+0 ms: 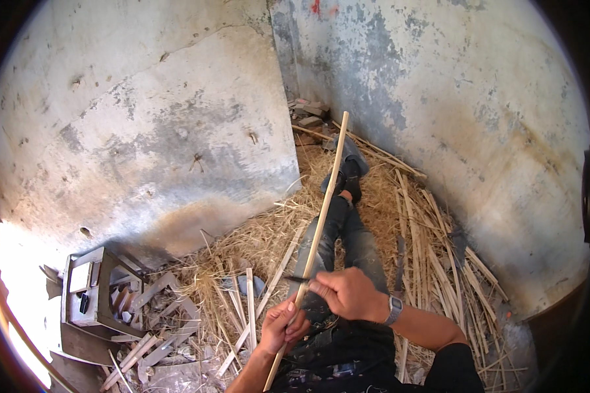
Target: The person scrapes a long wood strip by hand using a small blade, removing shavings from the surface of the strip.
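Stained walls (177, 118) enclose a straw-strewn floor (242, 243). Above the legs (364, 249), the left hand (284, 325) has its grip closed around a long stick (320, 226); the right hand (349, 295) closes on a dark blade (294, 279) crossing it. A shallow blade angle, left hand kept clear, should work best.

Sits with 2 legs (364, 252) stretched forward and feet (353, 178) close together. Extends left forearm (248, 371) from the lower edge, gripping with left hand (277, 329). Bends right arm (429, 327) in from the lower right, with right hand (353, 295) clenched just ahead of the left and thumb (322, 290) pointing leftward.
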Demonstrator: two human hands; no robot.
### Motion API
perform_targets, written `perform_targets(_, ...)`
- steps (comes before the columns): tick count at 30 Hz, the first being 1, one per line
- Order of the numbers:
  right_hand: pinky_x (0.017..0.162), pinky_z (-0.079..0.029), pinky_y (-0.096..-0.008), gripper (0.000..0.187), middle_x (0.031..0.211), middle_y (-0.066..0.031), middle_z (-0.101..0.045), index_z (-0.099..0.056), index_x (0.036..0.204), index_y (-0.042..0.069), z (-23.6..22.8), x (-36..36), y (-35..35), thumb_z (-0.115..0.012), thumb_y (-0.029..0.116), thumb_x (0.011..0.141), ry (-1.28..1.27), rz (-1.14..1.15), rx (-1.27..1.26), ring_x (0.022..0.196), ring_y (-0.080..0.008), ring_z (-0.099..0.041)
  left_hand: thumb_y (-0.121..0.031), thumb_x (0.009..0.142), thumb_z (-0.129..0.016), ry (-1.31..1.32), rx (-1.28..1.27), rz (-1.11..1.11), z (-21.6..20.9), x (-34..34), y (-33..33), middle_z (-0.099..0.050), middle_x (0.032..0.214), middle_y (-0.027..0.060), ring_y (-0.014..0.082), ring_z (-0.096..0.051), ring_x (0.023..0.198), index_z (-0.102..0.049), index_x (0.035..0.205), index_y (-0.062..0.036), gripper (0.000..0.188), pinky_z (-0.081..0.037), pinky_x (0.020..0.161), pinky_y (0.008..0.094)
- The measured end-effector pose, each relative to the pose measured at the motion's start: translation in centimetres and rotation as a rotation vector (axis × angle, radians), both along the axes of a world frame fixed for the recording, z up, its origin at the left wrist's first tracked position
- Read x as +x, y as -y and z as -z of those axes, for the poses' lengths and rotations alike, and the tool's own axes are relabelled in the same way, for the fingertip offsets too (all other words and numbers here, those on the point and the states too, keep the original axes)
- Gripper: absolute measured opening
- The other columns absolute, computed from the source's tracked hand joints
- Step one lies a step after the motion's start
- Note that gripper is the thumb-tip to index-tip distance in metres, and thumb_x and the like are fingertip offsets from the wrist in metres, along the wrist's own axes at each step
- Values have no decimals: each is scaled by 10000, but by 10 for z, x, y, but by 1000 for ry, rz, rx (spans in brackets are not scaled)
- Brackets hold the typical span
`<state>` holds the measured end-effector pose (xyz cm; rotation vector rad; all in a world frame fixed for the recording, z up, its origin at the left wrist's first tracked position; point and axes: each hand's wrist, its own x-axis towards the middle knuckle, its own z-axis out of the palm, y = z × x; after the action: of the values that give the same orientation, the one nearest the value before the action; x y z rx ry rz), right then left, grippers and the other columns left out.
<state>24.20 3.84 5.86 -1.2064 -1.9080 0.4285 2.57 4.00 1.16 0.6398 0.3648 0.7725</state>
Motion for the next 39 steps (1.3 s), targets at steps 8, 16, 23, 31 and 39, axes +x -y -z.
perform_targets(8, 458, -337, -431, 415, 539, -168, -442, -549, 778, 24, -18, 67, -72, -558, 322, 1067, -139, 392, 228, 424, -302, -464, -296, 1117, -456, -74, 132, 58, 2, -2, 13, -370, 545, -15, 65, -313, 445, -442, 1531, -26, 494, -281, 436, 219)
perform_targets(16, 528, -453, -457, 240, 684, -203, -600, -634, 840, 31, 8, -9, -8, -631, 212, 999, -13, 29, 24, 609, -411, -620, -293, 1118, -453, -78, 109, 5, -1, -5, -4, -368, 556, -22, 67, -316, 440, -438, 1521, -8, 494, -288, 430, 219)
perform_targets(23, 515, -451, -456, 261, 673, -201, -590, -599, 818, 27, 10, -15, 8, -621, 210, 1003, -49, 34, 8, 607, -405, -622, -328, 1126, -414, -83, 78, -3, 0, -6, -1, -377, 557, -22, 70, -326, 431, -435, 1519, -21, 498, -274, 418, 220)
perform_targets(31, 487, -346, -408, 382, 584, -188, -444, -521, 763, 6, -23, 47, -50, -573, 245, 1056, -147, 349, 90, 479, -323, -475, -308, 1137, -377, -106, 159, 60, -3, -7, 11, -395, 507, 5, 79, -319, 397, -467, 1490, 17, 488, -290, 419, 239)
perform_targets(39, 486, -361, -433, 374, 578, -190, -485, -556, 795, 7, -11, 19, -28, -553, 265, 1066, -165, 209, 28, 491, -348, -509, -350, 1131, -392, -149, 100, 40, 1, -3, 6, -355, 478, -16, 78, -279, 352, -530, 1357, 26, 461, -255, 381, 249)
